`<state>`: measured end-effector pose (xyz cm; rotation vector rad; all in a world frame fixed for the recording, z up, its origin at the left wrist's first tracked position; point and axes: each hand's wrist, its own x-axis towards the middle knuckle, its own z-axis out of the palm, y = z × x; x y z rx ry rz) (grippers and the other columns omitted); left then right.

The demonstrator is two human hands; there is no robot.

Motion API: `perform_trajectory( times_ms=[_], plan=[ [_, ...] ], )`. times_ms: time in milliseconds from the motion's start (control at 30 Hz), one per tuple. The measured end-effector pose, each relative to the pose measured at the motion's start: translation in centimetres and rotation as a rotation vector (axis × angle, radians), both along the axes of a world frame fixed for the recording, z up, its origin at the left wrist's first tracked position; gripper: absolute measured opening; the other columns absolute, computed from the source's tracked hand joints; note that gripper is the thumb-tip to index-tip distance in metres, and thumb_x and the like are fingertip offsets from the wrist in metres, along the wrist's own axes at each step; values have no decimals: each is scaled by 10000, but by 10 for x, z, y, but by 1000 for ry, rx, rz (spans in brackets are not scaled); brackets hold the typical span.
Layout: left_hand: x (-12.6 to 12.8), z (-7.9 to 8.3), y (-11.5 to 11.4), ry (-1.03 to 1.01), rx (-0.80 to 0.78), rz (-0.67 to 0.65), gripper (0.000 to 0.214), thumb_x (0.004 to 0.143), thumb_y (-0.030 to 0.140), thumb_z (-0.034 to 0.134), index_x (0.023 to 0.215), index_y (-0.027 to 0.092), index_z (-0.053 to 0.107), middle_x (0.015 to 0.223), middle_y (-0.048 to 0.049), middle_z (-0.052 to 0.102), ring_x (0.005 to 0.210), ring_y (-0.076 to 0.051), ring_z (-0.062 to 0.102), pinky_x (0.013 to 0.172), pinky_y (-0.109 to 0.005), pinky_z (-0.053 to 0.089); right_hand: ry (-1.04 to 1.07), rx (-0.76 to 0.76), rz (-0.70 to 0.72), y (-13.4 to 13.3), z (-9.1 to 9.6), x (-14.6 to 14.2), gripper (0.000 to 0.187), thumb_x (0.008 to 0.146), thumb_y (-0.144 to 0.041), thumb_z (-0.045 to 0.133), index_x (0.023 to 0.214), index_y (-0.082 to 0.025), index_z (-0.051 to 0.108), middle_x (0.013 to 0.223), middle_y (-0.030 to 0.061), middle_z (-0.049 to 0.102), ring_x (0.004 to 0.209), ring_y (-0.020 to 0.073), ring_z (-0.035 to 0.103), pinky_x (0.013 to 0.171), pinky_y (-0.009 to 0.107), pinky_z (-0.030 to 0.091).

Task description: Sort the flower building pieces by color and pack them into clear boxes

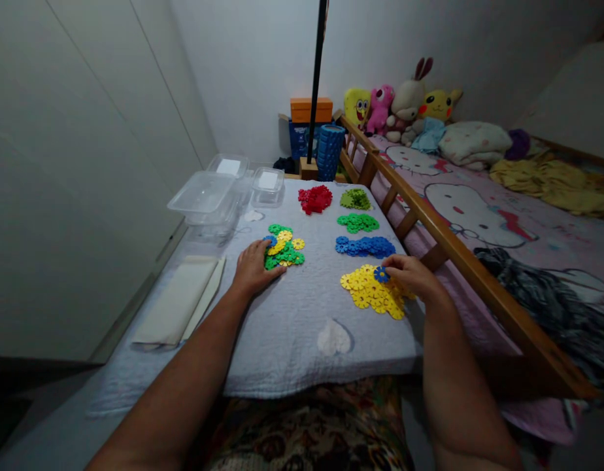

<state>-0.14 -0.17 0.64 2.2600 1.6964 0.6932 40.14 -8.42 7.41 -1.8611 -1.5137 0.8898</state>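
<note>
My right hand (410,273) pinches a blue snowflake disc (381,274) above the right part of a heap of yellow snowflake discs (368,289). My left hand (255,267) rests at the left edge of a small mixed pile of green and yellow discs (286,252). Its thumb is spread away from the fingers, and the fingertips touch the pile beside another blue disc (270,241). Sorted by colour, more discs lie on the right side of the table: a blue row (365,246), a green heap (357,223) and a light green heap (355,199). A red heap (315,199) is farther back.
Clear plastic boxes (204,191) stand at the back left, with a smaller lidded box (268,178) beside them. Folded cream cloth or paper (177,301) lies at the left. A wooden bed rail (419,209) runs along the right edge. Behind the table rises a black pole (316,85).
</note>
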Motion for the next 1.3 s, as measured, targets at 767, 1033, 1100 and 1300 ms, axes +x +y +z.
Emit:
perform_trajectory(
  times_ms=[767,1033,1100,1300],
  plan=[
    [-2,-6,2,1,17,-13,787,766,534,741,1441,226,479,1476,-150,539,1370,-342,497,1144,-491,385,-626,175,-129,109,-24,-48,232,809,-135,573,919,-178,772,942,61,775,881,194,667,789,271,468],
    [-2,2,-5,67,16,70,835,729,560,770,1458,275,475,1499,-148,513,1382,-371,468,1149,-534,334,-689,283,-101,99,-9,-75,279,874,-145,526,1014,-146,767,1067,139,750,1047,253,639,955,342,444],
    [-3,5,-8,94,12,100,864,715,584,778,1461,273,474,1513,-159,498,1392,-386,453,1146,-545,327,-637,309,-28,96,-7,-96,265,884,-158,526,1009,-151,760,1054,125,749,1033,247,639,951,340,445],
    [-7,10,-12,136,-20,145,936,686,669,772,1473,261,471,1493,-170,515,1346,-416,477,1098,-550,373,-528,255,249,85,-23,-173,255,911,-179,561,1090,-175,741,1133,100,743,1073,223,627,990,319,422]
  ],
)
